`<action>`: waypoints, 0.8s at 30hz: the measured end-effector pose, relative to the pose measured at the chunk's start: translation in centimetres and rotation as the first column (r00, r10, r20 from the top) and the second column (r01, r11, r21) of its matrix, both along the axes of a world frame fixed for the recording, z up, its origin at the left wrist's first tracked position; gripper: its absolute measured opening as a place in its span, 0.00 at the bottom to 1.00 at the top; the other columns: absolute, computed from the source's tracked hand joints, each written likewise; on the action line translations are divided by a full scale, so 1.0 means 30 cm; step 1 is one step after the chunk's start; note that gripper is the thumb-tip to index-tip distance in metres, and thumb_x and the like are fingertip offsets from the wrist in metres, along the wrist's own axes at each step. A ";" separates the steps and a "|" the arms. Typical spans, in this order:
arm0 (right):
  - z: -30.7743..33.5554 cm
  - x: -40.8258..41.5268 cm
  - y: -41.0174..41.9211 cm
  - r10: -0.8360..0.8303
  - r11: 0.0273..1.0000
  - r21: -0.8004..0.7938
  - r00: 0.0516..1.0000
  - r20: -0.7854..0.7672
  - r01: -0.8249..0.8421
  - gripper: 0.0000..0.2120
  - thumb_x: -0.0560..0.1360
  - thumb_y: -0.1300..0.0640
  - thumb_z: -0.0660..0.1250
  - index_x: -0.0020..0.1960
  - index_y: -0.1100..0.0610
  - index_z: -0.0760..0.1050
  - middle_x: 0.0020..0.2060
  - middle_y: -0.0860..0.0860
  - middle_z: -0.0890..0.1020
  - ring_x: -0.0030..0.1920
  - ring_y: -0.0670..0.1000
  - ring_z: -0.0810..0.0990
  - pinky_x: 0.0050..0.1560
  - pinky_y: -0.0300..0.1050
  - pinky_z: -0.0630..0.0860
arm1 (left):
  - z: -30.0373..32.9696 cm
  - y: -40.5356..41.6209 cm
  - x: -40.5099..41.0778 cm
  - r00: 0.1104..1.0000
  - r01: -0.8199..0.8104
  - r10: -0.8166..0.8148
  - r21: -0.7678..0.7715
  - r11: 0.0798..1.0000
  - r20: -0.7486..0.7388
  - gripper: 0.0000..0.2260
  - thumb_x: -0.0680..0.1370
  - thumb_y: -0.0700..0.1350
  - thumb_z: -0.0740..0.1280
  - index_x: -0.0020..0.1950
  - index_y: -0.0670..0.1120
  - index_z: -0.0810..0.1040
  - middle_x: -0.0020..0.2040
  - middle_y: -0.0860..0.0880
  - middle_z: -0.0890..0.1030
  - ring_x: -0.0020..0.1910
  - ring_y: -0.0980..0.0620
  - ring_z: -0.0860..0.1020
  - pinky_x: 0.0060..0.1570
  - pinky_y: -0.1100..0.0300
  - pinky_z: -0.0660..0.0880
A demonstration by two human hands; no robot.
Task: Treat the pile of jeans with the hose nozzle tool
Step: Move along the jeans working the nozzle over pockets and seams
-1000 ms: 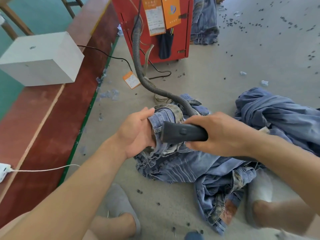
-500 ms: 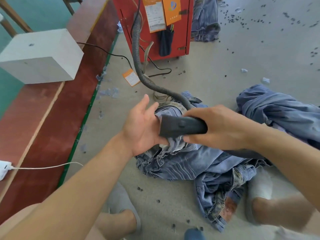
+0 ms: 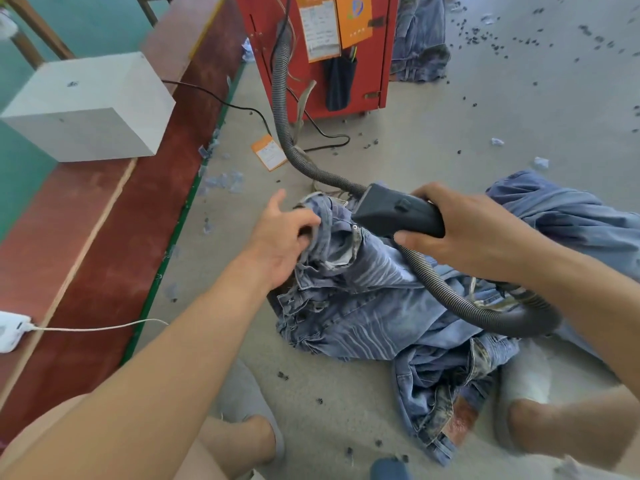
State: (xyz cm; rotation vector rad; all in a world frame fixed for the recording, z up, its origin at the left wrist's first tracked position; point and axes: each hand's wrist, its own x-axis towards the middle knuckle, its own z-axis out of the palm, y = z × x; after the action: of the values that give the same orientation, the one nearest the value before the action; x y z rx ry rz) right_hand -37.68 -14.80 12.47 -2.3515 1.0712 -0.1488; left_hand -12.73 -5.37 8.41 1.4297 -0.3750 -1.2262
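- Fingers (image 3: 308,225) of our left hand (image 3: 280,242) curl into the waistband of the top pair in the pile of jeans (image 3: 363,299), bunching the denim; the thumb sticks out toward the far side.
- Our right hand (image 3: 474,233) wraps around the handle of the hose nozzle tool (image 3: 391,211), thumb on the near side, fingers over the top (a firm, closed grip).
- We see the tool's wide dark mouth pointing left, just above the waistband and near our left fingers; whether it touches the cloth we cannot tell.
- From the tool a ribbed grey hose (image 3: 450,296) loops down across the jeans and under our right forearm; another stretch of it runs up across the floor (image 3: 433,140) to a red machine (image 3: 311,53) at the top of the view.
- We see the pile lying on the grey floor between our two feet, which wear pale slippers (image 3: 526,379).
- More blue denim (image 3: 568,216) lies heaped to the right, behind our right hand.
- Small dark scraps dot the floor.
- To the left, a white box (image 3: 90,109) sits on a reddish-brown ledge (image 3: 104,244), and a white cable (image 3: 97,328) trails from a white plug block (image 3: 10,329) there.
- An orange tag (image 3: 269,152) lies on the floor near the machine.
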 end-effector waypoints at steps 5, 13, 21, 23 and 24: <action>0.007 -0.013 -0.009 -0.009 1.000 -0.026 0.999 0.034 0.010 0.18 0.73 0.34 0.67 0.58 0.41 0.68 0.38 0.40 0.79 0.34 0.39 0.77 0.32 0.36 0.68 | -0.099 0.015 0.026 0.780 0.259 -0.271 0.103 0.960 0.564 0.53 0.78 0.35 0.70 0.80 0.61 0.30 0.76 0.61 0.68 0.66 0.68 0.75 0.67 0.58 0.75; 0.006 -0.055 -0.018 0.026 1.000 0.008 1.000 0.002 -0.026 0.19 0.74 0.36 0.69 0.59 0.43 0.70 0.38 0.41 0.79 0.38 0.34 0.78 0.33 0.39 0.69 | -0.078 -0.051 0.058 0.971 -0.143 0.187 0.263 0.954 -0.149 0.08 0.82 0.29 0.62 0.50 0.38 0.78 0.40 0.43 0.85 0.31 0.55 0.83 0.32 0.65 0.80; 0.003 -0.064 -0.024 0.052 0.999 0.004 0.999 -0.012 -0.052 0.19 0.73 0.34 0.67 0.58 0.42 0.70 0.37 0.42 0.81 0.35 0.37 0.79 0.33 0.39 0.71 | -0.026 -0.048 0.058 0.989 0.101 -0.118 0.179 0.979 0.090 0.11 0.87 0.39 0.57 0.54 0.52 0.76 0.48 0.46 0.85 0.42 0.45 0.84 0.50 0.35 0.79; 0.003 -0.065 -0.023 0.081 0.996 0.024 0.997 -0.017 -0.080 0.19 0.73 0.34 0.67 0.58 0.41 0.70 0.36 0.43 0.81 0.37 0.37 0.80 0.32 0.39 0.71 | -0.025 -0.045 0.052 0.991 0.101 -0.114 0.152 0.983 0.076 0.11 0.88 0.40 0.56 0.56 0.52 0.77 0.46 0.47 0.86 0.40 0.46 0.84 0.48 0.38 0.81; 0.003 -0.065 -0.021 0.106 0.994 0.033 0.994 -0.019 -0.105 0.18 0.73 0.34 0.67 0.58 0.40 0.70 0.35 0.43 0.81 0.37 0.37 0.80 0.32 0.37 0.71 | -0.023 -0.045 0.047 0.993 0.099 -0.107 0.134 0.986 0.051 0.11 0.88 0.40 0.56 0.58 0.51 0.76 0.47 0.47 0.86 0.40 0.46 0.85 0.45 0.41 0.83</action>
State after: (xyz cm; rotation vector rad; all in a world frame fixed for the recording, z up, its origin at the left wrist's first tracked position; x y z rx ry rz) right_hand -39.64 -15.41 12.54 -2.3791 0.9489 -0.0672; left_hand -11.33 -6.73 7.73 1.5773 -0.4187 -1.3148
